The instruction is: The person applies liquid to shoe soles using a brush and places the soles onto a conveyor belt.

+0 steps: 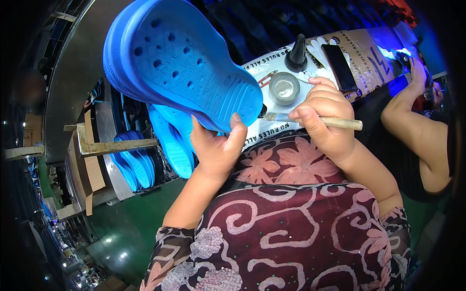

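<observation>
My left hand [216, 148] is closed on the heel end of a blue foam shoe sole [179, 63], thumb on its upper face. Several round holes dot the wide end of the sole, and its side edge is ridged. In my right hand [327, 111] is a brush [343, 122] with a pale wooden handle, pinched between thumb and fingers. Its dark bristle end points left, close to the sole's heel; whether they touch I cannot tell. Just beyond the brush stands a small round pot [284, 89] with greyish contents.
A black cone-shaped bottle [296, 57], red-handled snips [265, 79], white gloves [318, 51] and a dark phone [339, 68] lie beyond my right hand. More blue soles [174, 140] are at left, near a wooden frame [116, 145]. A co-worker's arm [412, 111] is at right.
</observation>
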A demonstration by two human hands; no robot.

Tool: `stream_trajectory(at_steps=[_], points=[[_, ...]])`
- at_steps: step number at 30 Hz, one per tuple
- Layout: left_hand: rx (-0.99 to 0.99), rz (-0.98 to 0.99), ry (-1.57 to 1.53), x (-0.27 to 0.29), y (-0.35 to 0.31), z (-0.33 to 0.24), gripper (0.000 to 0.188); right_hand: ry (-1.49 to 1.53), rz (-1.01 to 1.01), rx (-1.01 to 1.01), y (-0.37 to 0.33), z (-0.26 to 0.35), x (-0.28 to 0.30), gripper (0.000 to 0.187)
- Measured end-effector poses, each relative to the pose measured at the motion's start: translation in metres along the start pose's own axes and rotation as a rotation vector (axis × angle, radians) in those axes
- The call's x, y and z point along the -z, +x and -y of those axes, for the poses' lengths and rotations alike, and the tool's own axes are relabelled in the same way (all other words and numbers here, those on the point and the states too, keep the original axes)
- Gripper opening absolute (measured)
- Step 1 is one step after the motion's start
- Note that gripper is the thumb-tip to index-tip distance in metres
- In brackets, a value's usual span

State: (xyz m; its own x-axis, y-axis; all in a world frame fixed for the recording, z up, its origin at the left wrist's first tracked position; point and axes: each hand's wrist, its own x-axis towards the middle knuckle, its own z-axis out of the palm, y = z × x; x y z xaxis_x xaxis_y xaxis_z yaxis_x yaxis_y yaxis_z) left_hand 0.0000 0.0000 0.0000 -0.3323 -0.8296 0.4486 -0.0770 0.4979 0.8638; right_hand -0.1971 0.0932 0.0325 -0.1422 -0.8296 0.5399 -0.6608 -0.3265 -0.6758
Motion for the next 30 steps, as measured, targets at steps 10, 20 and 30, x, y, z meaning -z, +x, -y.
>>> stream_trajectory(at_steps=[10, 20, 30], points=[[-0.105, -0.031, 0.006, 0.001, 0.005, 0.002, 0.039, 0.02, -0.011, 0.027, 0.001, 0.004, -0.005, 0.024], [-0.245, -0.018, 0.088, 0.001, 0.01, -0.001, 0.028, -0.125, -0.032, 0.09, 0.006, 0.007, -0.003, 0.021], [0.131, 0.053, -0.204, 0.004, 0.04, -0.07, 0.045, 0.006, -0.266, -0.03, -0.014, -0.007, 0.038, 0.025]])
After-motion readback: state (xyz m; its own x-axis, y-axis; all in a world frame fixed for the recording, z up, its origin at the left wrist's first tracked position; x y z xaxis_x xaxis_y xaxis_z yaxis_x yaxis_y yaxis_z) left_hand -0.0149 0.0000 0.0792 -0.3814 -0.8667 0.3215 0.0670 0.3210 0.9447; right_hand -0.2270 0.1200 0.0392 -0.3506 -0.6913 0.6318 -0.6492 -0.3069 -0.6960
